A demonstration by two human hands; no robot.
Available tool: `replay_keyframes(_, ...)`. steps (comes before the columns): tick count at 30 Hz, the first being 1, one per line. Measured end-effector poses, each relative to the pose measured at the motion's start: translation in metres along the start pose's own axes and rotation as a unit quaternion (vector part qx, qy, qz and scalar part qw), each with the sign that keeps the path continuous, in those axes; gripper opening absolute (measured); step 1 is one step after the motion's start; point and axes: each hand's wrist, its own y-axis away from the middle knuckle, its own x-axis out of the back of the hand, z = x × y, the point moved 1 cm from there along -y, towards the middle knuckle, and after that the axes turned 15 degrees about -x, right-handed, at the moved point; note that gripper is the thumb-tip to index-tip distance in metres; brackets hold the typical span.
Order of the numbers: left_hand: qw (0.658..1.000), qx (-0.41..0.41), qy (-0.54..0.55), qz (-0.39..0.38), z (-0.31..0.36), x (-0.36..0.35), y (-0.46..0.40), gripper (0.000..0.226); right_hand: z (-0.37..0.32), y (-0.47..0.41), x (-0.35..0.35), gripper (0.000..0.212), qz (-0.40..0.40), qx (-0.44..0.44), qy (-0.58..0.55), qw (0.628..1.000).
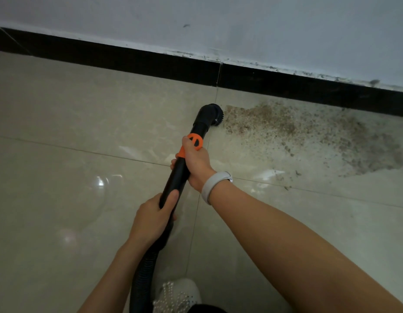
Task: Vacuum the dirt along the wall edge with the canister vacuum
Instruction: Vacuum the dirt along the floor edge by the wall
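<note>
Wand [176,175]: black rigid tube w/ orange collar [194,142]; runs from frame centre up toward 12 o'clock, tilted slightly right; held by both hands.
Brush nozzle [211,115]: round black head w/ bristles, at wand's far end; sits on floor, just short of baseboard; bristle side faces 3 o'clock, touching near edge of dirt.
Dirt [293,129]: brown-grey grit spread over tile, at 3 o'clock from nozzle; densest beside nozzle, thinning toward 4 o'clock and right frame edge; reaches up to baseboard.
Right hand [197,164]: fingers curled round wand just below orange collar, thumb up against collar; grips from right side. Pale wristband [215,185] on wrist.
Left hand [154,216]: fingers wrapped round lower end of wand where hose joins; thumb laid along tube, pointing to 12 o'clock; sits at 7 o'clock from right hand.
Hose [142,272]: black ribbed, drops from left hand toward 6 o'clock, out of frame at bottom.
Baseboard [150,61]: black strip, runs from 9 o'clock, upper left, down to 3 o'clock; white wall [218,21] above, w/ chipped, speckled lower edge at right.
Floor [60,132]: glossy beige tiles, grout lines visible, light reflections at 8 o'clock.
Shoe [176,294]: white, w/ bead trim, at 6 o'clock beside hose.
Canister: out of view.
</note>
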Motion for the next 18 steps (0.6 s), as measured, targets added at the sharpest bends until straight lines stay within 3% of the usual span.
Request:
replay_keyframes(4,0.999,-0.006,-0.017,-0.028,-0.007,0.0,0.018,0.041,0.024,0.006,0.013,0.022,0.007,0.004,-0.032,0.999)
replay_keyframes(9,0.999,-0.015,-0.03,-0.002,-0.01,-0.008,0.025,0.039,0.043,0.007,0.019,0.022,-0.024,0.036,-0.041,0.998)
replay_keyframes(18,0.999,-0.029,-0.027,-0.011,0.019,-0.013,-0.022,0.051,-0.01,0.003,0.009,0.027,-0.003,0.019,-0.031,0.999)
